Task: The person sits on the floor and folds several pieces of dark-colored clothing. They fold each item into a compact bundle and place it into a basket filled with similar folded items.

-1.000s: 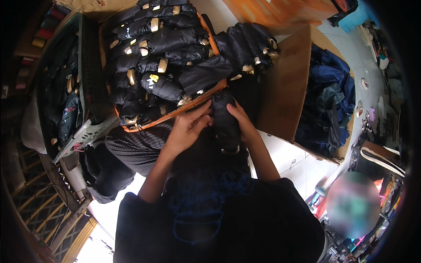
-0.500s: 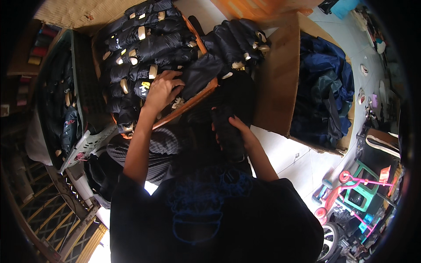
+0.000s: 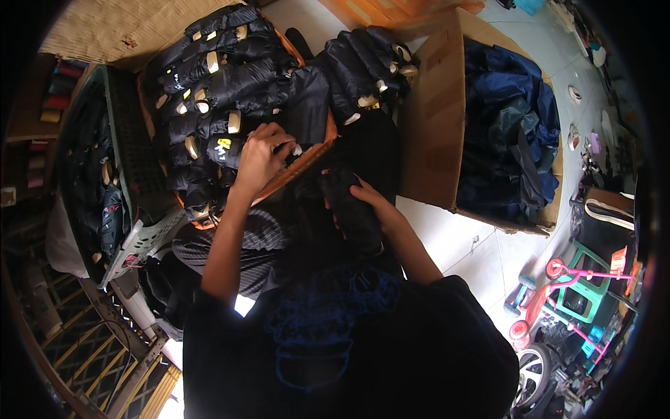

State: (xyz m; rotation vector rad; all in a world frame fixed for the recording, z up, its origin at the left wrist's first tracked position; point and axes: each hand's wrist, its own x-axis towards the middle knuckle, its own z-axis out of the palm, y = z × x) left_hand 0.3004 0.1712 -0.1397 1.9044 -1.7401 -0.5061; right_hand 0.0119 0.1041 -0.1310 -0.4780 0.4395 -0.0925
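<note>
My left hand point(image 3: 262, 155) reaches forward into an orange-rimmed crate point(image 3: 307, 159) and grips a small piece at the edge of the rolled black bundles point(image 3: 230, 91) packed inside it. Many of those rolls carry pale tags. My right hand point(image 3: 373, 206) rests on a rolled black bundle point(image 3: 349, 209) held against my lap, fingers wrapped around its side. More black rolls point(image 3: 370, 63) lie stacked to the right of the crate.
A large cardboard box point(image 3: 436, 119) at the right holds dark blue folded fabric point(image 3: 509, 133). A pale plastic basket point(image 3: 132, 237) with dark items stands at the left. A pink and green toy tricycle point(image 3: 579, 286) sits at lower right on the tiled floor.
My left hand has left the bundle in my lap and moved forward-left into the crate of rolls. My right hand stays on the black bundle.
</note>
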